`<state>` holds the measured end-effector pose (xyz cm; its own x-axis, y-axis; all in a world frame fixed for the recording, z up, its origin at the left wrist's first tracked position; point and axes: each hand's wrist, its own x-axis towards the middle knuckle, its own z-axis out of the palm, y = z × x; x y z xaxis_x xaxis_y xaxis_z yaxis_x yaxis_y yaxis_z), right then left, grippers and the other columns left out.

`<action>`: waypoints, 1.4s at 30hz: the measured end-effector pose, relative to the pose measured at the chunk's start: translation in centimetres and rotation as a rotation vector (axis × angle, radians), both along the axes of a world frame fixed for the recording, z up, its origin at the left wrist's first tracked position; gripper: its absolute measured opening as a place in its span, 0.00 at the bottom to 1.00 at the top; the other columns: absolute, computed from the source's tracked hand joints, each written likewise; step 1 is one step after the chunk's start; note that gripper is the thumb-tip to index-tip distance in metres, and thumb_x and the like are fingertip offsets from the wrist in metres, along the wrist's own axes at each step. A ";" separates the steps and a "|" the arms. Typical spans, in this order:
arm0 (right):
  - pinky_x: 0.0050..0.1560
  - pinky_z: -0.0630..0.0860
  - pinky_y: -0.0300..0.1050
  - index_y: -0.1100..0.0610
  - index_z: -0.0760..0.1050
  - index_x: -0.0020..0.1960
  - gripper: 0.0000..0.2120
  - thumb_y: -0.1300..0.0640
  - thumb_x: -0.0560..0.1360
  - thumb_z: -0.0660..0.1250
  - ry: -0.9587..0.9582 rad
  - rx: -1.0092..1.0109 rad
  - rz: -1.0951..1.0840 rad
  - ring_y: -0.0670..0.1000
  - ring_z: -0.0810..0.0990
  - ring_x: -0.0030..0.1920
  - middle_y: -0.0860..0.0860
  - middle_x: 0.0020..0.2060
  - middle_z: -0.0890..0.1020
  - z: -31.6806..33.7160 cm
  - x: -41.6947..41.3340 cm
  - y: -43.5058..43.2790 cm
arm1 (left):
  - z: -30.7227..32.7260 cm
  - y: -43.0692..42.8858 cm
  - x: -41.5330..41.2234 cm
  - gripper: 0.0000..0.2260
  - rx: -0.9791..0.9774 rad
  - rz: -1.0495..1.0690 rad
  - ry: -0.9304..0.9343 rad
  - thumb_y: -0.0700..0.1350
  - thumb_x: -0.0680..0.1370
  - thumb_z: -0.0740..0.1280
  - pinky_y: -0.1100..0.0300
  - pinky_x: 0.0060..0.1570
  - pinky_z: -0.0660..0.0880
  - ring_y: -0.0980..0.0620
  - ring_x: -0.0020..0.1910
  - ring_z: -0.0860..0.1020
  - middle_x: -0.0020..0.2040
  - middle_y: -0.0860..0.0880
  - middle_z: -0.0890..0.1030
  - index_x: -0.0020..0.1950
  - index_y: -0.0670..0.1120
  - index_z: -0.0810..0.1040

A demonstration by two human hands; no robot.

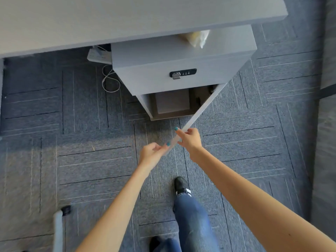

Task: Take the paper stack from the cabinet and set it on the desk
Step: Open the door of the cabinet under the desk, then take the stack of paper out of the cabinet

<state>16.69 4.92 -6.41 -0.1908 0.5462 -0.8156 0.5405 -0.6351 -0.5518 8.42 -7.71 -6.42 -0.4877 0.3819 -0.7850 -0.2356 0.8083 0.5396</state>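
Note:
A grey cabinet (pixel 172 57) stands under the right end of the grey desk (pixel 109 19). Its lower door (pixel 200 110) is swung open toward me, seen edge-on. Inside the open compartment lies a pale grey paper stack (pixel 171 103), flat on the cabinet floor. My right hand (pixel 190 139) grips the door's free edge with fingers wrapped round it. Just below it, my left hand (pixel 152 153) pinches the same edge between thumb and fingertips. Both hands are well in front of the paper stack.
A lock (pixel 182 73) sits on the drawer front above the compartment. A crumpled plastic bag (pixel 197 38) lies on the cabinet top. A power strip (pixel 99 55) and a white cable (pixel 109 80) lie left of the cabinet. My foot (pixel 181 185) is on the carpet.

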 end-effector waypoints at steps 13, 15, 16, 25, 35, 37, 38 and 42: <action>0.46 0.68 0.51 0.62 0.66 0.48 0.04 0.62 0.77 0.55 -0.470 0.442 0.463 0.65 0.76 0.53 0.65 0.53 0.77 2.1 12.4 2.7 | 0.7 3.6 9.8 0.10 0.177 -0.083 -0.170 0.41 0.81 0.62 0.69 0.44 0.75 0.49 0.51 0.80 0.53 0.44 0.81 0.56 0.37 0.80; 0.42 0.66 0.48 0.65 0.69 0.49 0.07 0.63 0.77 0.55 -0.517 0.508 0.504 0.66 0.76 0.52 0.66 0.51 0.79 2.0 14.4 4.3 | 1.1 4.9 9.5 0.12 0.214 -0.097 -0.117 0.38 0.81 0.60 0.77 0.37 0.74 0.49 0.52 0.79 0.53 0.43 0.80 0.59 0.33 0.78; 0.41 0.65 0.48 0.66 0.70 0.48 0.07 0.64 0.76 0.56 -0.538 0.529 0.528 0.66 0.77 0.51 0.67 0.50 0.80 2.0 15.3 5.4 | 1.1 5.4 9.4 0.13 0.229 -0.109 -0.102 0.38 0.82 0.59 0.78 0.36 0.73 0.49 0.52 0.79 0.54 0.43 0.80 0.60 0.33 0.78; 0.40 0.72 0.51 0.61 0.68 0.55 0.12 0.70 0.73 0.59 -0.542 0.777 0.502 0.60 0.74 0.47 0.59 0.54 0.79 2.8 16.7 4.7 | 1.5 9.4 10.1 0.12 0.232 -0.178 -0.080 0.41 0.82 0.59 0.69 0.44 0.70 0.53 0.51 0.80 0.56 0.46 0.82 0.59 0.40 0.80; 0.37 0.78 0.52 0.59 0.73 0.59 0.18 0.71 0.71 0.62 -0.246 0.957 0.641 0.58 0.78 0.53 0.54 0.56 0.77 -2.7 11.4 3.7 | -2.5 11.6 6.4 0.10 0.241 -0.200 0.026 0.41 0.81 0.60 0.62 0.49 0.73 0.53 0.50 0.81 0.54 0.48 0.83 0.56 0.44 0.80; 0.36 0.75 0.52 0.59 0.72 0.60 0.18 0.71 0.73 0.60 -0.230 0.912 0.638 0.60 0.79 0.49 0.55 0.56 0.76 -5.5 10.0 4.1 | -5.0 11.9 5.0 0.10 0.241 -0.187 0.054 0.41 0.81 0.60 0.62 0.50 0.72 0.52 0.50 0.81 0.53 0.48 0.83 0.56 0.43 0.80; 0.36 0.74 0.51 0.59 0.72 0.60 0.18 0.71 0.73 0.60 -0.208 0.904 0.647 0.61 0.80 0.48 0.55 0.57 0.76 -7.2 9.1 4.5 | -6.5 12.1 4.1 0.11 0.251 -0.186 0.072 0.40 0.82 0.59 0.65 0.48 0.72 0.51 0.50 0.81 0.53 0.47 0.83 0.56 0.42 0.80; 0.41 0.78 0.54 0.59 0.74 0.56 0.18 0.72 0.71 0.58 -0.115 0.902 0.597 0.62 0.80 0.48 0.57 0.55 0.78 -14.1 5.7 6.8 | -13.3 13.3 0.6 0.12 0.267 -0.207 0.114 0.40 0.82 0.59 0.73 0.37 0.72 0.50 0.49 0.79 0.55 0.44 0.81 0.60 0.37 0.78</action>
<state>22.37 11.67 -20.48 -0.5726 0.7974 -0.1905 0.7059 0.3614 -0.6092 9.01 5.57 -19.71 -0.4576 0.6662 -0.5889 -0.0074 0.6595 0.7517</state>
